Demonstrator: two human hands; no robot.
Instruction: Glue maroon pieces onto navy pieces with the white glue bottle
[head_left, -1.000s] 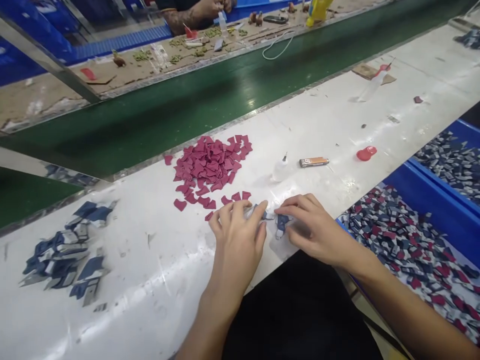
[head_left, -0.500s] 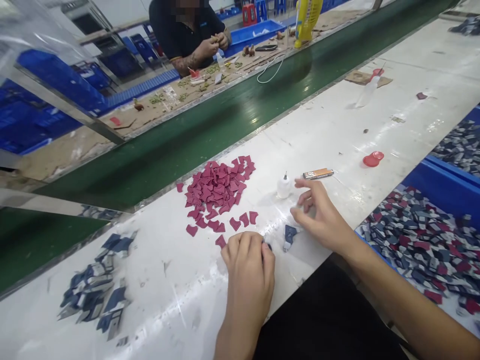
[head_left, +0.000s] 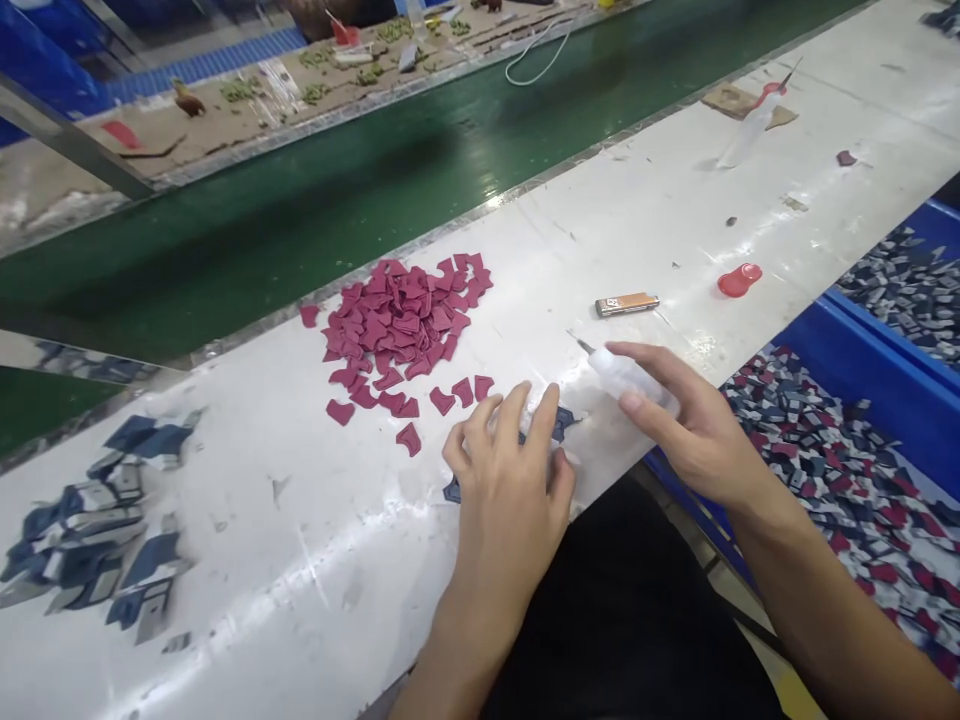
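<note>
Maroon pile [head_left: 401, 322] just beyond the left hand [head_left: 510, 480]

It's one head-worn cam, facing forward and down, pretty close to the bare left hand [head_left: 510, 480] and bare right hand [head_left: 701, 425], with the long white tabletop [head_left: 255, 550] around the fingers [head_left: 512, 420] and a glossy green strip [head_left: 352, 175] beyond them.

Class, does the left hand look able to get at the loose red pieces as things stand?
Probably yes: the loose red pieces lie uncovered just beyond the left hand, with nothing seen standing between. It is spread over blue pieces, though, so it would likely have to leave those.
</note>
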